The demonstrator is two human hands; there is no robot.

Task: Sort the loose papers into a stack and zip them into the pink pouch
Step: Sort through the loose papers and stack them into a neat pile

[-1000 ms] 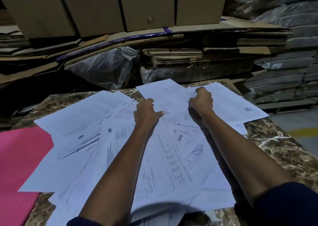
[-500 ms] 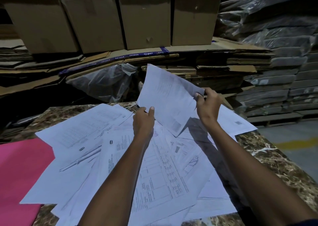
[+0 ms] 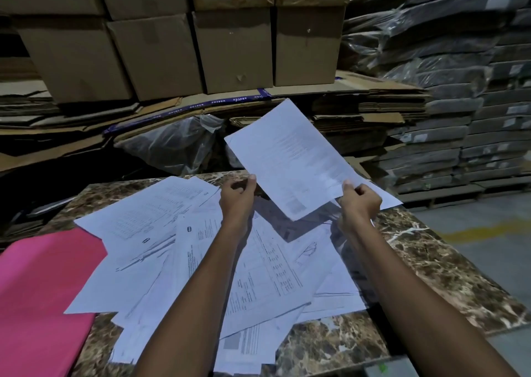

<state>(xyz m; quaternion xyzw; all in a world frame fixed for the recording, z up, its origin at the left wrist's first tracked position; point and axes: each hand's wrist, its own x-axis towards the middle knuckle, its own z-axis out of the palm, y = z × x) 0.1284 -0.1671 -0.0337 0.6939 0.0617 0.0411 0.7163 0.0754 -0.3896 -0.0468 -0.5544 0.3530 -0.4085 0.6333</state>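
Stacked brown cardboard boxes (image 3: pixel 161 55) back a mottled marble tabletop (image 3: pixel 436 261); flat loose papers (image 3: pixel 178 250) lie under both wrists; right hand (image 3: pixel 360 204) and left hand (image 3: pixel 237 200) pinch a raised sheet (image 3: pixel 290 158) by its lower edges; the smooth pink pouch (image 3: pixel 37 284) lies far left of the left fingers.

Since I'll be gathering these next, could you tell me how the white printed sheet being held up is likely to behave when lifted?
The white printed sheet is probably light and floppy: it is thin, and both hands, left and right, hold its lower edges. It may slide easily, like the loose papers lying fanned across the marble-patterned table.
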